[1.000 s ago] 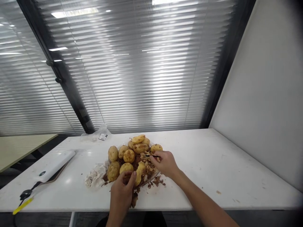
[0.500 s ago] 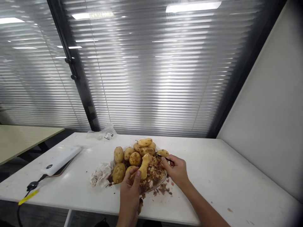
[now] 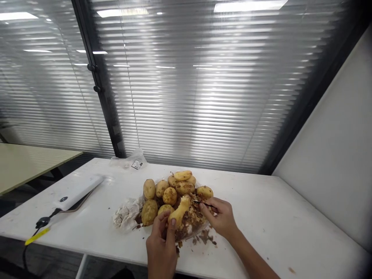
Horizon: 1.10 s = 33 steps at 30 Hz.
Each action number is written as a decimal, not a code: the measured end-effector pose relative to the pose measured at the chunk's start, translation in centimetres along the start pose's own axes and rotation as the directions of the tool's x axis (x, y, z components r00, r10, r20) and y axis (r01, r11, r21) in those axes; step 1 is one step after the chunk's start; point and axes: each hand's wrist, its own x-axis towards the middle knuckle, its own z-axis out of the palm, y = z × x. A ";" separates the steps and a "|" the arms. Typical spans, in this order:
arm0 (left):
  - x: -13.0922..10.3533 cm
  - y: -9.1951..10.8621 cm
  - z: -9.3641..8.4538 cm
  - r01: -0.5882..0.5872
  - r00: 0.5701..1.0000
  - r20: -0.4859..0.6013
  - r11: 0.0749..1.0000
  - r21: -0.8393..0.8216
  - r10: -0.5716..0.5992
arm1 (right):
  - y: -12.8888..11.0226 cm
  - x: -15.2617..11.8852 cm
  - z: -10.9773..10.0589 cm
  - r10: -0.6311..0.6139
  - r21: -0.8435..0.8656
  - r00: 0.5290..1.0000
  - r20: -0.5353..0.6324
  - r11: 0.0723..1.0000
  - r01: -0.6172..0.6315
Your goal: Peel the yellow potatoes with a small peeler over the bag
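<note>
My left hand is closed around the lower end of a peeled yellow potato, which narrows in the middle and has a rough upper end. In my right hand is a slim black-handled tool, probably a small knife; its tip points left, close to the potato's rough end. Whether the tip touches is too small to tell. Beneath both hands lies a heap of brown and yellow peelings and scraps on clear plastic. Several whole potatoes, such as a large one, and a paler one on top, surround the heap.
Crumpled white tissue lies left of the potatoes. A clear plastic bag with a label rests at the back of the white table. A white device with a black cable sits at left. Window blinds rise behind.
The potato in my left hand is tilted further to the right. My right hand holds the tool's tip nearer its upper end. The whole view has shifted slightly.
</note>
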 end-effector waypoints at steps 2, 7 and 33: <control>0.0 -1.0 -0.8 -0.204 0.975 -0.024 0.938 0.279 0.220 | 0.2 -0.1 0.0 0.007 0.005 1.000 0.011 1.000 -0.008; -0.1 -1.8 -2.0 -0.683 0.645 0.216 0.427 0.593 0.733 | 0.5 -0.2 0.0 0.037 -0.011 0.982 0.185 0.999 -0.036; 0.1 -2.6 -2.1 -0.786 0.482 0.295 0.259 0.562 0.825 | -2.7 0.4 0.3 0.164 -0.341 0.825 0.540 0.939 0.037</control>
